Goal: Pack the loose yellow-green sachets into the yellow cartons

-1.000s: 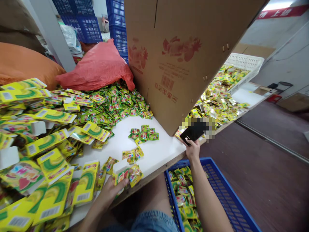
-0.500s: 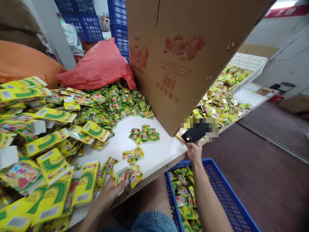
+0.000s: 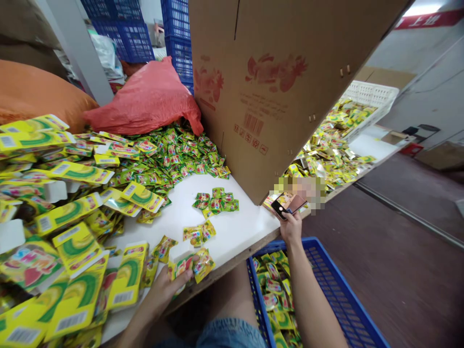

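Note:
My left hand (image 3: 167,286) is closed around a small candy box (image 3: 178,264) with a watermelon picture and a white open flap, at the table's front edge. Touching or just beside that box is a yellow candy packet (image 3: 204,267). My right hand (image 3: 291,228) grips a smartphone (image 3: 280,209) at the table's right edge, its screen lit with a picture and a round white button. Part of the view around the phone is pixelated. Between the hands, green candy packets (image 3: 217,201) and a few yellow packets (image 3: 199,233) lie on the white tabletop (image 3: 243,218).
Flat yellow boxes (image 3: 78,246) heap up at left, before a green packet pile (image 3: 177,150) and a red sack (image 3: 145,104). A tall cardboard carton (image 3: 250,106) stands mid-table. A blue crate (image 3: 339,295) of packets sits below; a white basket (image 3: 377,96) is at far right.
The phone's screen has gone from black to showing a lit picture. Both hands stay almost in place, and the left still holds the candy box.

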Action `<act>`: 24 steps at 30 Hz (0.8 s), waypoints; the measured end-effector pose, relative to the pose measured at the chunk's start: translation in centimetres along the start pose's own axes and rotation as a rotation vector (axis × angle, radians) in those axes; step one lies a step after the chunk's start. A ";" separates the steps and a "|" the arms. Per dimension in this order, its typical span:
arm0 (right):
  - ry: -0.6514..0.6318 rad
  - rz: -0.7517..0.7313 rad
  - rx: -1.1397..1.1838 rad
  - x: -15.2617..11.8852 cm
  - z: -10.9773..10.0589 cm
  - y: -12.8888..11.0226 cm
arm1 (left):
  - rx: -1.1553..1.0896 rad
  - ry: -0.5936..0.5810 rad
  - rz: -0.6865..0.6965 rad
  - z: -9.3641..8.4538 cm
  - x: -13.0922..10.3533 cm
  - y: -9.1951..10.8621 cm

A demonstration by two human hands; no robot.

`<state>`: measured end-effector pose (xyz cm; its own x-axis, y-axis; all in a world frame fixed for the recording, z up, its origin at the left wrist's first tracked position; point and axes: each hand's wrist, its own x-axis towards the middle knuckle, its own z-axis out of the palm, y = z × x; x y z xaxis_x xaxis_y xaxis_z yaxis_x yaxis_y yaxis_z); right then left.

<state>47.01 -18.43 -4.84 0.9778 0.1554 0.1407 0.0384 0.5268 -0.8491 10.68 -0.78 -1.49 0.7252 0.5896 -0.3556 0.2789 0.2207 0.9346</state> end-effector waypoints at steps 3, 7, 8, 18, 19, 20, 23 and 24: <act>0.008 -0.001 -0.004 0.1 0.0 0.0 | -0.017 0.002 0.013 0.0 0.0 -0.1; 0.014 -0.007 -0.014 0.1 0.0 0.1 | 0.008 -0.008 0.041 -0.1 0.2 -0.3; 0.014 -0.008 -0.016 0.1 0.0 0.2 | 0.010 -0.017 0.049 -0.1 0.2 -0.3; -0.015 -0.012 -0.018 -0.1 0.1 0.0 | 0.022 0.014 0.037 -0.2 0.0 -0.3; -0.017 -0.012 -0.020 -0.1 0.1 0.0 | 0.025 0.016 0.041 -0.3 0.1 -0.3; -0.017 -0.011 -0.022 -0.1 0.1 0.0 | 0.024 0.010 0.045 -0.3 0.1 -0.4; -0.015 -0.010 -0.026 -0.1 0.1 0.0 | 0.014 -0.023 0.082 -0.2 0.1 -0.2; -0.015 -0.010 -0.027 -0.1 0.1 0.0 | 0.015 -0.032 0.091 -0.2 0.1 -0.1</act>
<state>46.89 -18.34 -4.81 0.9741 0.1628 0.1567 0.0540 0.5059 -0.8609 10.56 -0.62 -1.64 0.7675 0.5817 -0.2693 0.2198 0.1557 0.9630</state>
